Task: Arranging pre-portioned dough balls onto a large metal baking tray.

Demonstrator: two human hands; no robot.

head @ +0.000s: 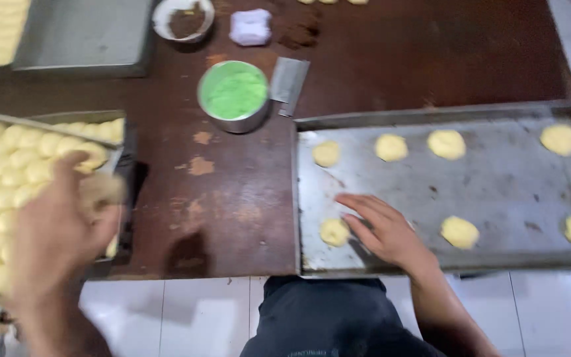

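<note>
My right hand lies flat on the metal baking tray, fingers spread, next to a pale yellow dough piece at the tray's near left. Several more dough pieces sit spaced on that tray, such as one in the far row. My left hand, blurred, is raised over the left tray packed with dough balls and holds a dough ball at its fingertips.
A metal bowl of green filling stands on the brown table, with a metal scraper beside it. Farther back are a white bowl of brown filling, a white wad and another tray.
</note>
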